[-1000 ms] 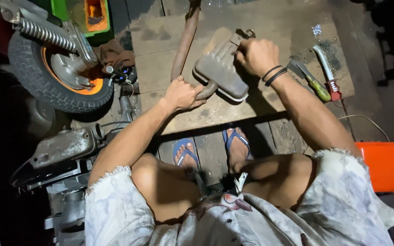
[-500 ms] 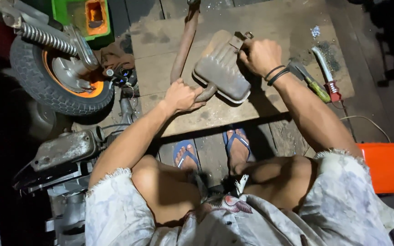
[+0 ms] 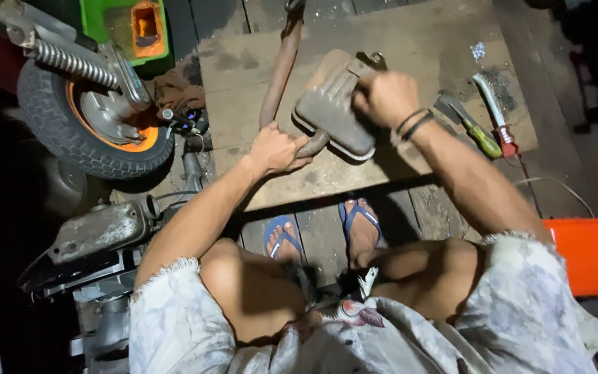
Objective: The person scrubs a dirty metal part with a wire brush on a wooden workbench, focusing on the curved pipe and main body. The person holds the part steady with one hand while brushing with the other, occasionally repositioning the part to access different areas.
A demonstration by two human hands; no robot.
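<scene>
Now the left hand point(image 3: 275, 149) has slid nearer the muffler point(image 3: 333, 107), fingers curled around its pipe point(image 3: 279, 69); the right hand point(image 3: 385, 97) stays clenched on top.

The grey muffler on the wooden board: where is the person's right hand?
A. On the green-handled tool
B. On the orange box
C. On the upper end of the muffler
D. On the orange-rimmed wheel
C: the right hand grips the upper end of the grey muffler, while the left hand holds the rusty pipe at its bend.

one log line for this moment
left hand: grips exhaust pipe | right hand: presses muffler | wooden board: underneath
</scene>
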